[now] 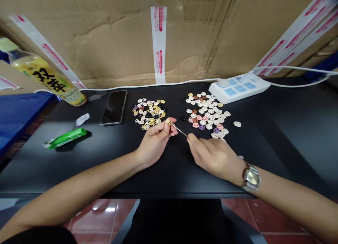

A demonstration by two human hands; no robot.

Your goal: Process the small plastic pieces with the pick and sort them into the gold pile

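My left hand (pixel 160 135) pinches a small yellowish two-holed plastic piece (pixel 168 122) between thumb and fingers. In my right hand (pixel 211 152) is a thin metal rod-like tool (pixel 181 130), its tip touching that piece; the grip end is hidden in my fist. Behind my left hand lies a loose pile of small pieces (pixel 151 108) in white, yellow, black and brown, some with thin tails. Beyond my right hand a wider spread of two-holed pieces (pixel 208 112) covers the table, mostly white, with some pink, brown and purple.
A phone (pixel 114 107), a green wrapped packet (pixel 67 137) and a crumpled white scrap (pixel 82 119) lie at left. A yellow drink bottle (pixel 47 75) leans against the cardboard wall (pixel 118 39). At back right sits a white power strip (pixel 239 87) with its cable.
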